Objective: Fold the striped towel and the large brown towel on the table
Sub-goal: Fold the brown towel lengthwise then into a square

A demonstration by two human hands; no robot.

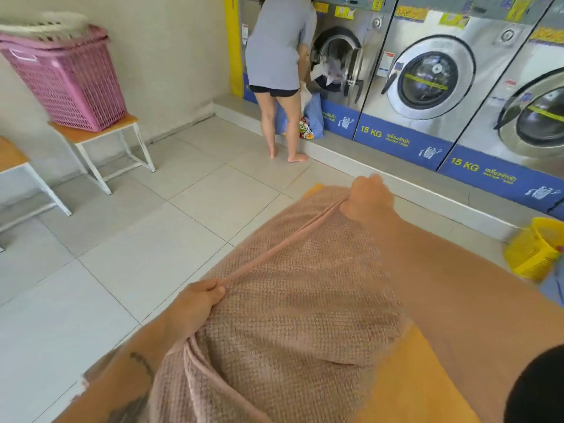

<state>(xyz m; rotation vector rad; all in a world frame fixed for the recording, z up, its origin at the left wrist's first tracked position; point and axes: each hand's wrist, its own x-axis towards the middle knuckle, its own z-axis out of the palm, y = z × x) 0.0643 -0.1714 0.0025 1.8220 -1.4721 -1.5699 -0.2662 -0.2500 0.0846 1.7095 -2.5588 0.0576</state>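
The large brown towel (299, 303), waffle-textured and pinkish brown, lies spread over the orange-topped table (418, 377). My left hand (195, 303) pinches its hemmed edge near me, at the table's left side. My right hand (367, 198) grips the same edge at the far end, so the hem runs taut between both hands and is lifted a little above the rest of the cloth. Towel folds bunch up under my left forearm. No striped towel is visible.
A yellow basket (532, 250) stands on the floor at the right. A pink laundry basket (67, 74) sits on a small table at the left wall. A person (279, 74) bends at an open washing machine (338, 62) ahead; more machines line the right.
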